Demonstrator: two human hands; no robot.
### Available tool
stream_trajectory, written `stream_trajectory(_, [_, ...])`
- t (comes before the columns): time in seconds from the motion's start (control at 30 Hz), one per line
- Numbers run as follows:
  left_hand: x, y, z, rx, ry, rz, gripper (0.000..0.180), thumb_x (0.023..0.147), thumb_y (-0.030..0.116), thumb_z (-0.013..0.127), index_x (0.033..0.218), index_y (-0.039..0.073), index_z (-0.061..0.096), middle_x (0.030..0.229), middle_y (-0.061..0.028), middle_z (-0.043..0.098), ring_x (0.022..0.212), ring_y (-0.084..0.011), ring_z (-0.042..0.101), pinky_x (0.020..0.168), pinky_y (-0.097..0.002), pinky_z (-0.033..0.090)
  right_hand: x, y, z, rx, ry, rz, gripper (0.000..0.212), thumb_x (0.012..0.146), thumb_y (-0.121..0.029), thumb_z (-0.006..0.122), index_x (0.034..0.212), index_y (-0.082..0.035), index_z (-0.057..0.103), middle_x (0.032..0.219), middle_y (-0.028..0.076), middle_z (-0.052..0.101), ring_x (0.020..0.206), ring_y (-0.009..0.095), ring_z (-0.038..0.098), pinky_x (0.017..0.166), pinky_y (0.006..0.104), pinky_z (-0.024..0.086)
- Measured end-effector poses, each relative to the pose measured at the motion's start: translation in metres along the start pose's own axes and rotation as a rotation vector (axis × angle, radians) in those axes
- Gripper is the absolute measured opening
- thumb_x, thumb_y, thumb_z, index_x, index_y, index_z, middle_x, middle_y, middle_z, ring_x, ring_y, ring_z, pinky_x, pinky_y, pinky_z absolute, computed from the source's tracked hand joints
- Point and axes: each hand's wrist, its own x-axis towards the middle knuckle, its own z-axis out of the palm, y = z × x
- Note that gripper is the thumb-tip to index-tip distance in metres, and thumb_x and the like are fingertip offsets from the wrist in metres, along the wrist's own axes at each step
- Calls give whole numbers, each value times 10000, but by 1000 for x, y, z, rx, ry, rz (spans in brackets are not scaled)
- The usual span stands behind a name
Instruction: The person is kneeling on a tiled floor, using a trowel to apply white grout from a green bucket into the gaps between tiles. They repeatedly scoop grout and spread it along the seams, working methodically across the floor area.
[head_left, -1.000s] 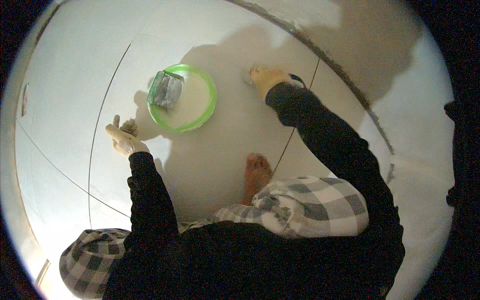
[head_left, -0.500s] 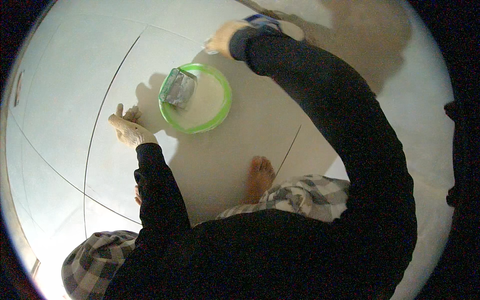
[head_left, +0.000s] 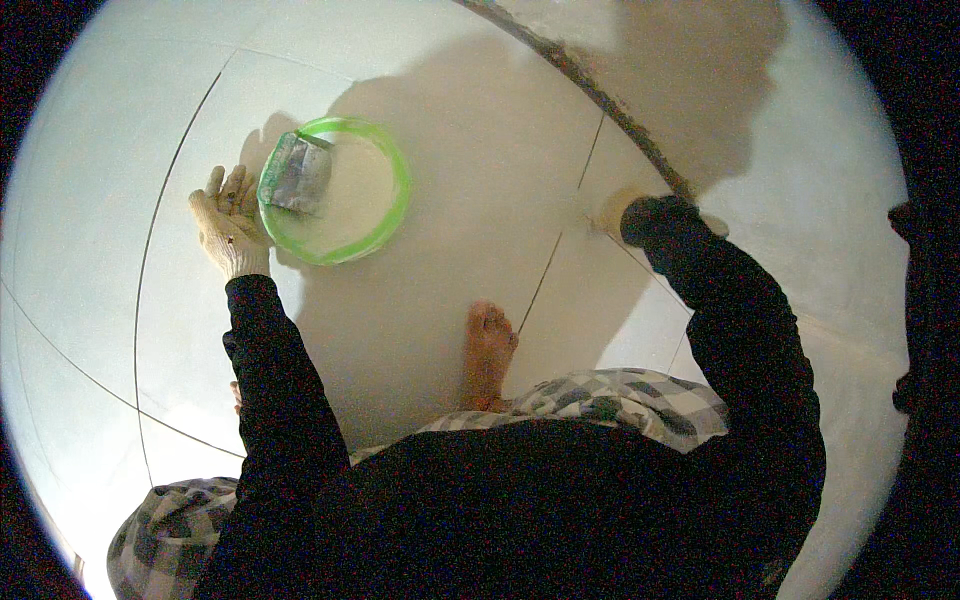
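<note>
My left hand (head_left: pixel 232 222), in a cream knit glove, is open with its fingers apart, right against the left side of a bright green-rimmed basin (head_left: pixel 398 205); whether it touches is unclear. Pale, creamy material (head_left: pixel 360 195) fills the basin. Leaning inside its left rim is a grey, boxy piece with a green edge (head_left: pixel 300 172). Off to the right, my right hand (head_left: pixel 615 215), gloved too, is low over the tiled floor. Its fingers are blurred and mostly hidden by the dark cuff. A pale rounded edge (head_left: pixel 715 225) shows past that cuff, too little to name.
Large pale floor tiles (head_left: pixel 440 270) with dark joints lie all around. A dark, rough line (head_left: pixel 590 85) curves across at the upper right. My bare foot (head_left: pixel 490 345) rests on the floor below the basin, and a shadow covers much of the middle.
My right hand has swept from above the basin down to the far right; the blue thing beside it no longer shows. My left hand has come up against the basin, its fingers spreading.
</note>
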Motion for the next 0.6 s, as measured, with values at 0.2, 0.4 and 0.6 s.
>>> stream_trajectory(0.2, [-19, 4, 15, 10, -232, -160, 936, 931, 718, 367, 1447, -62, 360, 1435, -264, 446, 1303, -367, 474, 1108, -466, 366, 9, -19, -174, -26, 632, -120, 304, 937, -299, 509, 1138, -166, 694, 1011, 158, 708, 912, 346, 692, 750, 489, 553])
stream_trajectory(0.4, [-10, 8, 12, -22, -250, -221, 1021, 886, 800, 309, 1488, -24, 326, 1455, -258, 434, 1329, -375, 447, 1121, -480, 341, 35, -92, -206, -25, 625, -154, 278, 921, -242, 517, 983, -70, 727, 969, 161, 723, 884, 345, 708, 721, 476, 571])
stream_trajectory(0.6, [11, -13, 22, 133, -313, -168, 989, 900, 792, 275, 1456, -14, 407, 1449, -213, 468, 1332, -352, 445, 1129, -461, 332, 30, -50, -3, 321, 372, -93, 396, 956, -371, 458, 1035, -75, 708, 1003, 173, 717, 898, 368, 693, 767, 483, 551])
